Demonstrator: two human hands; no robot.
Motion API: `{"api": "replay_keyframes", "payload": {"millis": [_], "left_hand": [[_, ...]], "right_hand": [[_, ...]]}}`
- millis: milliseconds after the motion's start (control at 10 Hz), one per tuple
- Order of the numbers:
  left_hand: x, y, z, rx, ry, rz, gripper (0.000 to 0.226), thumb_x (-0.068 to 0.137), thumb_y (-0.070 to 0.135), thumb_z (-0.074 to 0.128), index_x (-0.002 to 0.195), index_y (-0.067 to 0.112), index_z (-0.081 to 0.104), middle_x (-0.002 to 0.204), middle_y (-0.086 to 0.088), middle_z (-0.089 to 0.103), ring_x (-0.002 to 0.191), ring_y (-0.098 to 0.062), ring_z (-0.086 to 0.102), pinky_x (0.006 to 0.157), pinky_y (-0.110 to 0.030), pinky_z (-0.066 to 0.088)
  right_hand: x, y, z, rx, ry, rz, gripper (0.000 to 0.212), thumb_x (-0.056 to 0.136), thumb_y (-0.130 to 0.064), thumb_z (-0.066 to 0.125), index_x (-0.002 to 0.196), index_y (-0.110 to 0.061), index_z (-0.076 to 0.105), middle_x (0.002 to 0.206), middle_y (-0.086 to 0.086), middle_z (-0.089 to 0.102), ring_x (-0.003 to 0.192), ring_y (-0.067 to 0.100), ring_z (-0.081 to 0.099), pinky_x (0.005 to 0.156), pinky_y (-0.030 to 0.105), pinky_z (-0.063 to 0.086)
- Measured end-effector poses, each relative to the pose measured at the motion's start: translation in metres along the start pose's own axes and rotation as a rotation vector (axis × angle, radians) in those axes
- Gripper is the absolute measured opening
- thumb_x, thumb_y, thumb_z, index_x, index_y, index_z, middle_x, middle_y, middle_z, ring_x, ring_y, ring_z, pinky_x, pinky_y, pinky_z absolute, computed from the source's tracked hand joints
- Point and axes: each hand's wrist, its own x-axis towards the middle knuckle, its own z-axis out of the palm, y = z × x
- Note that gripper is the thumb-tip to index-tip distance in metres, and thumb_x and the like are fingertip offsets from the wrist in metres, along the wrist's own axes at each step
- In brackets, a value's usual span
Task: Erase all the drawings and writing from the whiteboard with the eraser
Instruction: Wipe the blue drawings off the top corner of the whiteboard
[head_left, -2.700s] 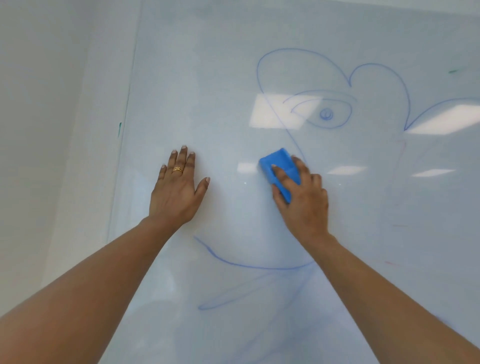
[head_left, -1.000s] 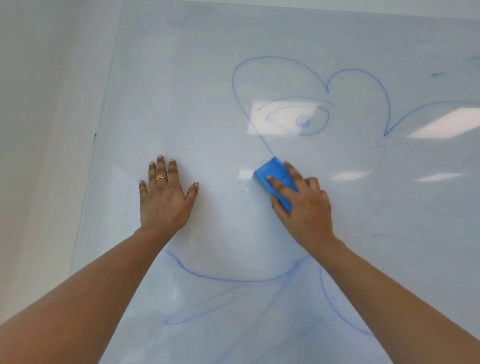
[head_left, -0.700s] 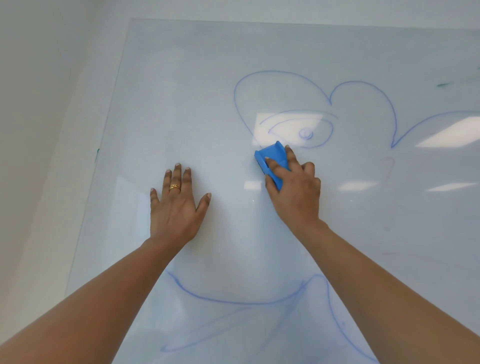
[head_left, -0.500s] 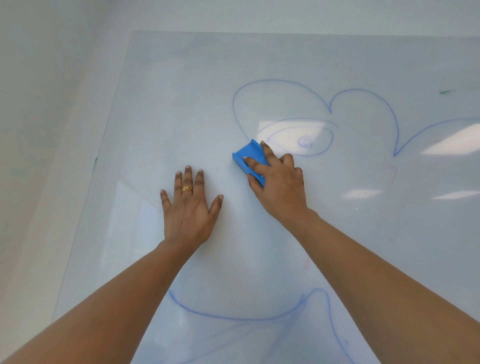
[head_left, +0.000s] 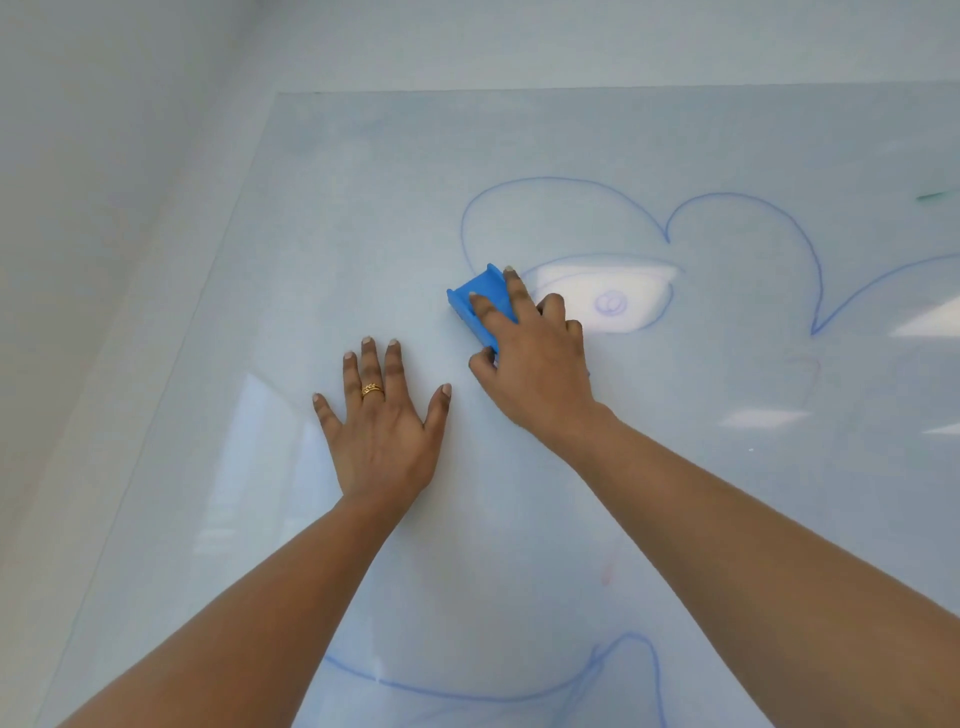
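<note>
R hand (head_left: 535, 369) grips the blue rectangular plastic eraser (head_left: 479, 305), fingers (head_left: 515, 291) curled over it, flat vs the glossy white whiteboard (head_left: 363, 218) beside the looping blue marker drawing (head_left: 727, 200). L hand (head_left: 382, 431) flat, fingers spread, w/ gold ring (head_left: 373, 391).

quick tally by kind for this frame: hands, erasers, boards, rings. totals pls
Hands: 2 (left hand flat on the board, right hand gripping the eraser)
Eraser: 1, blue eraser
Board: 1, whiteboard
Ring: 1, ring on the left hand
Total: 5
</note>
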Motion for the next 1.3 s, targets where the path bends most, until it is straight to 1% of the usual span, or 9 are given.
{"api": "replay_keyframes", "payload": {"millis": [100,200,300,400,500,700,900,1100,1300], "left_hand": [[0.0,0.002,0.001,-0.013,0.018,-0.012,0.069,0.093,0.057,0.019,0.15,0.023,-0.001,0.158,0.002,-0.008,0.144,-0.014,-0.011,0.114,-0.049,-0.003],[0.001,0.006,0.001,-0.036,0.028,-0.027,0.067,0.095,0.054,0.021,0.15,0.022,0.001,0.158,0.001,-0.007,0.144,-0.015,-0.01,0.114,-0.049,-0.004],[0.004,0.007,0.001,-0.07,0.046,-0.016,0.066,0.096,0.051,0.024,0.15,0.019,0.004,0.158,0.0,-0.006,0.144,-0.014,-0.011,0.116,-0.045,-0.005],[0.01,0.006,0.001,-0.09,0.075,0.03,0.066,0.096,0.048,0.027,0.15,0.015,0.007,0.158,0.0,-0.005,0.144,-0.014,-0.011,0.116,-0.038,-0.004],[0.024,0.008,0.001,-0.103,0.091,0.064,0.066,0.097,0.047,0.028,0.15,0.014,0.008,0.158,-0.001,-0.004,0.144,-0.014,-0.01,0.116,-0.036,-0.004],[0.064,0.019,-0.001,-0.087,0.107,0.102,0.067,0.097,0.048,0.025,0.15,0.013,0.005,0.158,-0.003,-0.007,0.144,-0.016,-0.01,0.116,-0.036,-0.003],[0.086,0.026,0.002,-0.074,0.134,0.135,0.067,0.097,0.049,0.022,0.15,0.014,0.003,0.158,-0.001,-0.006,0.144,-0.015,-0.011,0.116,-0.037,-0.006],[0.085,0.024,0.004,-0.066,0.152,0.157,0.067,0.097,0.05,0.021,0.15,0.015,0.0,0.158,-0.001,-0.005,0.144,-0.014,-0.009,0.116,-0.037,-0.007],[0.085,0.024,0.004,-0.065,0.158,0.167,0.068,0.096,0.05,0.021,0.15,0.014,0.0,0.158,-0.001,-0.005,0.144,-0.014,-0.01,0.116,-0.037,-0.007]], "right_hand": [[-0.024,0.001,0.005,0.035,0.002,-0.083,0.053,0.088,-0.027,0.037,0.14,-0.026,0.037,0.155,0.007,0.015,0.11,0.031,0.038,0.085,0.038,0.036],[-0.04,0.004,0.01,0.069,0.063,-0.144,0.053,0.075,-0.025,0.041,0.124,-0.018,0.059,0.138,0.016,0.047,0.085,0.032,0.054,0.066,0.036,0.046],[-0.037,0.01,0.014,0.068,0.089,-0.184,0.05,0.075,-0.02,0.046,0.122,-0.011,0.06,0.133,0.019,0.051,0.079,0.032,0.057,0.06,0.035,0.05],[-0.019,0.007,0.011,0.069,0.062,-0.205,0.049,0.091,-0.015,0.046,0.138,-0.006,0.039,0.152,0.019,0.021,0.108,0.036,0.047,0.083,0.042,0.045],[0.005,0.0,0.008,0.05,0.025,-0.195,0.053,0.098,-0.02,0.036,0.147,-0.012,0.017,0.156,0.012,-0.003,0.124,0.031,0.031,0.1,0.038,0.031],[0.07,-0.013,0.009,0.032,0.097,-0.16,0.05,0.098,-0.022,0.037,0.146,-0.02,0.023,0.147,0.016,0.014,0.11,0.029,0.041,0.093,0.034,0.034],[0.128,-0.005,0.012,-0.037,0.189,-0.18,0.046,0.098,-0.02,0.039,0.143,-0.013,0.028,0.139,0.01,0.033,0.118,0.028,0.039,0.099,0.035,0.036],[0.153,0.027,-0.003,0.049,0.264,-0.004,0.042,0.095,-0.018,0.047,0.135,-0.006,0.036,0.13,0.014,0.046,0.117,0.032,0.042,0.096,0.037,0.036],[0.149,0.057,-0.006,-0.075,0.34,0.271,0.032,0.097,-0.013,0.043,0.127,-0.004,0.042,0.13,0.014,0.047,0.113,0.035,0.043,0.09,0.041,0.039]]}}
